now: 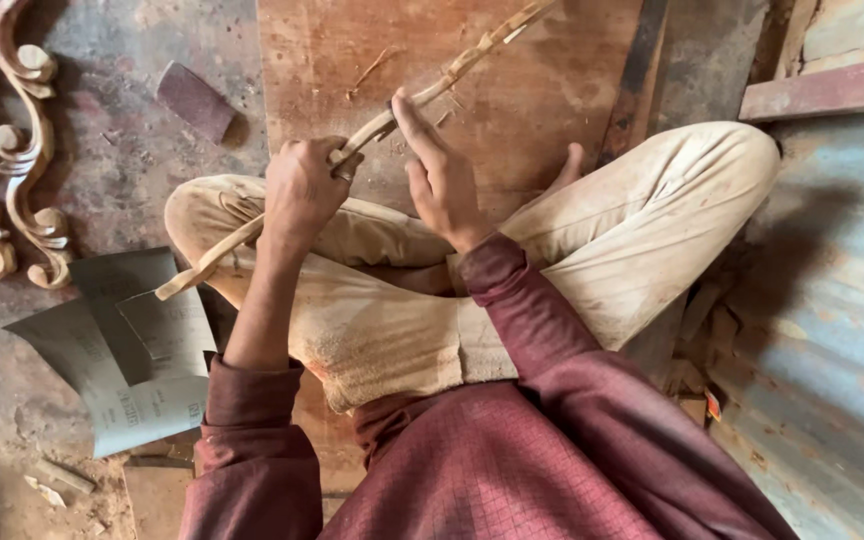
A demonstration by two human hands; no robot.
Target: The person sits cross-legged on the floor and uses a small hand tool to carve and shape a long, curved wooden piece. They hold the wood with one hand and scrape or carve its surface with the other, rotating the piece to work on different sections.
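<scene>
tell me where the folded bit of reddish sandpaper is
In the head view, the folded reddish sandpaper lies on the floor at upper left, between the carved wooden scrolls and the wooden board.

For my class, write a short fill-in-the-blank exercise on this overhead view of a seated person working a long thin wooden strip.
1. The left hand grips the long thin wooden strip, while the right hand presses it with its ____.
2. The grey sandpaper sheets lie on the floor at the person's ____ side.
3. The carved wooden scroll ornaments lie beside a small reddish-brown ____ block.
4. The person sits with legs ____ on the wooden board.

Missing words: fingers; left; sanding; crossed
</scene>
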